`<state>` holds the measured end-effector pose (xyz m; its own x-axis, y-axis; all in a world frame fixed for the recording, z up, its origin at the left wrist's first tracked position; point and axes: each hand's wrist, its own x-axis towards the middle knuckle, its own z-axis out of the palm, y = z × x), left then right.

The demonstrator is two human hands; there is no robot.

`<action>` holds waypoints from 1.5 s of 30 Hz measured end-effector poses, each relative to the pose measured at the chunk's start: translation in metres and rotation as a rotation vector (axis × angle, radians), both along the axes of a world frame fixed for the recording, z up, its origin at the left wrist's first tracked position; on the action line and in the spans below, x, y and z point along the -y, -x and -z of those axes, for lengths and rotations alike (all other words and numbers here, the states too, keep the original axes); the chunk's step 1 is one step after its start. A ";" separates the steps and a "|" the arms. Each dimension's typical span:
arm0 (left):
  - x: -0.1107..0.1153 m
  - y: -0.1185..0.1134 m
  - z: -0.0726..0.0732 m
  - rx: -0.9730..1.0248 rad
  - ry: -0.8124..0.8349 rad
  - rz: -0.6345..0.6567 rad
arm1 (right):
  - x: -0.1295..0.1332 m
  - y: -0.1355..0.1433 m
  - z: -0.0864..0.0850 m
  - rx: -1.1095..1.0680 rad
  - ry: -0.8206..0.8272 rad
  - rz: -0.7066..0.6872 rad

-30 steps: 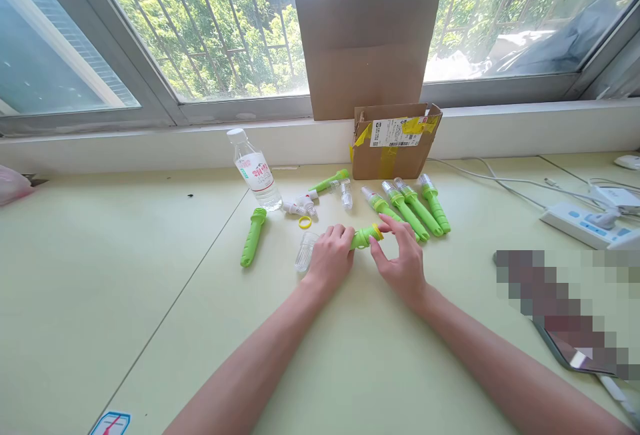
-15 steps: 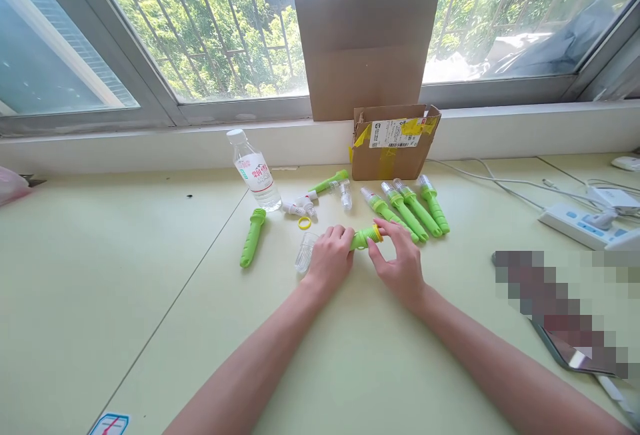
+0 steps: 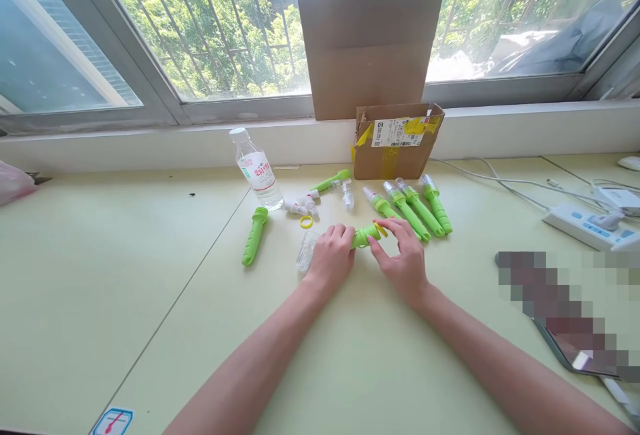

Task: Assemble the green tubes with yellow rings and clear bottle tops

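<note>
My left hand [image 3: 334, 252] is wrapped round a green tube [image 3: 364, 237] with a cord wound on it. At the tube's right end my right hand [image 3: 401, 256] pinches a yellow ring [image 3: 381, 229], which sits tilted there. A clear ribbed cap [image 3: 306, 252] lies just left of my left hand. Behind it are a second yellow ring [image 3: 306, 222] and small white pieces [image 3: 303, 205]. Another green tube [image 3: 255, 236] lies to the left. Several green tubes with clear caps [image 3: 419, 208] lie behind my right hand.
A water bottle [image 3: 257, 171] stands at the back left of the table [image 3: 210, 328]. An open cardboard box [image 3: 395, 155] is by the window. On the right are a power strip [image 3: 580, 227] with cables and a phone [image 3: 565, 351], partly pixelated.
The yellow ring in my right hand has tilted at the tube's end. My left hand keeps its hold on the tube. The whole view has shifted slightly.
</note>
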<state>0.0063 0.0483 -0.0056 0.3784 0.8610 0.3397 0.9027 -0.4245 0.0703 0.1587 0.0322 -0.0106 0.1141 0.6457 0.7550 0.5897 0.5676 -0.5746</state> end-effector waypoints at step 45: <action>-0.002 0.000 0.002 0.019 -0.038 -0.025 | 0.000 0.000 0.002 0.060 0.017 -0.003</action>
<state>0.0060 0.0500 -0.0075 0.3504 0.8564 0.3792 0.9116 -0.4047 0.0716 0.1590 0.0321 -0.0128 0.0669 0.6586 0.7495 0.6220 0.5599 -0.5475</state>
